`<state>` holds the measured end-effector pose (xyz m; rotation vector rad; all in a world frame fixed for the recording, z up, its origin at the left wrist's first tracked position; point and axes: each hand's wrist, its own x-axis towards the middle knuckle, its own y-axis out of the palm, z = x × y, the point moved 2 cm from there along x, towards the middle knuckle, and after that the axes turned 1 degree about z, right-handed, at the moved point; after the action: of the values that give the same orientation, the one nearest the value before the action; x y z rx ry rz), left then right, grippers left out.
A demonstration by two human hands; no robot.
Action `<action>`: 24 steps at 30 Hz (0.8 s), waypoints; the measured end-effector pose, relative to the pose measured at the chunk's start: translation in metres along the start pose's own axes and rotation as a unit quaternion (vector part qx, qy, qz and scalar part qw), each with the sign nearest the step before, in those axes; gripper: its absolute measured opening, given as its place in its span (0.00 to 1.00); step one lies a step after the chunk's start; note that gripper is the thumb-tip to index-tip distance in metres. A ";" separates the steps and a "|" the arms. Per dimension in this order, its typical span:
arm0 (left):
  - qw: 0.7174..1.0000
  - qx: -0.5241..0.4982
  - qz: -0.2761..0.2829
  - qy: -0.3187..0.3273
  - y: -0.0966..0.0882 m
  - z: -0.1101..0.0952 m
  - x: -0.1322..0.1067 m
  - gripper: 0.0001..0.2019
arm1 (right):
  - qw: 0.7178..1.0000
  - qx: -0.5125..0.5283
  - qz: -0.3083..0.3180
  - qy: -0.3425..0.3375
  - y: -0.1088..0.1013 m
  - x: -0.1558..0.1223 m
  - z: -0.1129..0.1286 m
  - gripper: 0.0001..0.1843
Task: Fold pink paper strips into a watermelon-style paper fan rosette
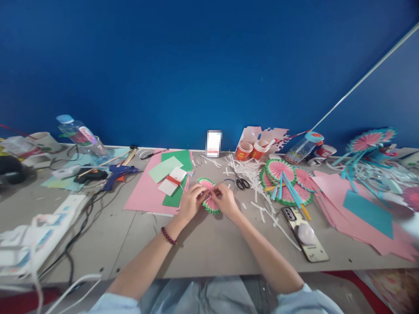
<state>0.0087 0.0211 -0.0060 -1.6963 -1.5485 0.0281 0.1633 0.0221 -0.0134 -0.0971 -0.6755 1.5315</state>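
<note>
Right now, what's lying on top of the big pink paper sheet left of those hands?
On the pink paper sheet lie green paper, a pale green sheet and a white item with a red band. Whatever is directly beneath these can't be seen.

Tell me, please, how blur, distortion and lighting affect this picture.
Head view: smeared toward the lower-left edge, where the power strip looks blurred; head view: blocky pixels cover the white item near the wall; head view: the wall is darker along the top; head view: the paper fan is clearer, its pleats discernible.
</note>
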 end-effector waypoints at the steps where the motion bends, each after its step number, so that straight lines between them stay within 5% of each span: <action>1: 1.000 -0.001 0.000 0.000 0.000 0.000 0.000 0.11 | 1.000 -0.003 0.001 -0.001 0.000 0.000 0.000 0.04; 24: 0.999 0.025 0.038 -0.026 -0.004 0.000 0.003 0.12 | 1.000 -0.005 0.017 -0.021 0.001 0.001 0.000 0.04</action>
<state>0.0062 0.0238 -0.0023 -1.7257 -1.5087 0.1506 0.1629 0.0230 -0.0135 -0.0845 -0.7181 1.5664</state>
